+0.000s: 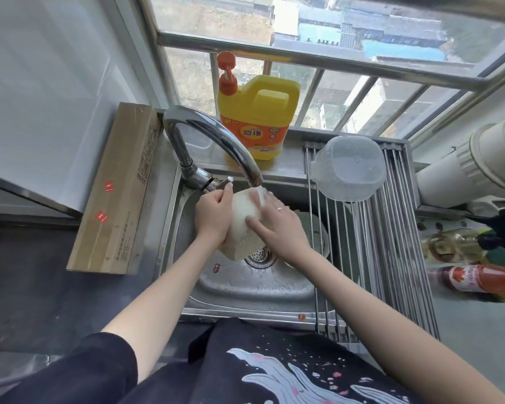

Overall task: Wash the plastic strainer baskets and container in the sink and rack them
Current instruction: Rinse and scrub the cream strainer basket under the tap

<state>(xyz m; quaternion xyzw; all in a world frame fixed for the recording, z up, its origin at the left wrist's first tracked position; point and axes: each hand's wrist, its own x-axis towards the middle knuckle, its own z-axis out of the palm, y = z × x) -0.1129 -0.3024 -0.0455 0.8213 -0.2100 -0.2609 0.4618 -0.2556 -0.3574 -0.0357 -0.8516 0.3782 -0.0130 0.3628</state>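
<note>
A cream plastic strainer basket [245, 212] is held upside down over the steel sink [245, 287], under water running from the tap [216, 135]. My left hand [213, 215] grips its left side. My right hand [277, 223] lies flat on its right side, fingers spread. A clear plastic container [350, 167] rests upside down on the roll-up rack [391, 243] at the sink's right. A pale green strainer basket [315, 231] lies in the sink behind my right wrist, partly hidden.
A yellow dish soap jug [257, 118] stands on the ledge behind the tap. A long cardboard box [117, 193] lies left of the sink. Bottles [478, 279] and a white pipe [478, 167] are on the right. The drain strainer [260, 256] sits below the basket.
</note>
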